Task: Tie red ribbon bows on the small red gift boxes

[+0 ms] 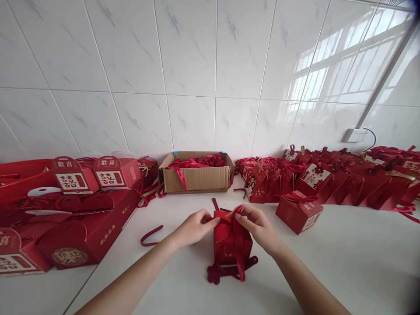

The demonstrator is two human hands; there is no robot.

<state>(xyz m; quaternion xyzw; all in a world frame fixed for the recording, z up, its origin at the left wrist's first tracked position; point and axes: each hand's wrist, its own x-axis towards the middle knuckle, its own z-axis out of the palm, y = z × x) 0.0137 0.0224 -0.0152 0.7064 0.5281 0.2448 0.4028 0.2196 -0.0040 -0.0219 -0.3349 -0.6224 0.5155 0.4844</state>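
Note:
A small red gift box (231, 243) stands upright on the white counter (344, 258) in front of me. My left hand (193, 227) pinches the box's top flap on its left side. My right hand (256, 225) pinches a red ribbon (240, 258) at the top on the right; the ribbon hangs down the box's front. A red paper tag (216, 274) lies at the foot of the box. A loose piece of red ribbon (151, 235) lies on the counter to the left of my left forearm.
A cardboard box (196, 177) full of red ribbons sits against the tiled wall. Several finished red boxes (328, 181) crowd the right; one (299, 212) stands apart nearer me. Larger red boxes (82, 205) are stacked left. A wall socket (357, 135) is at right.

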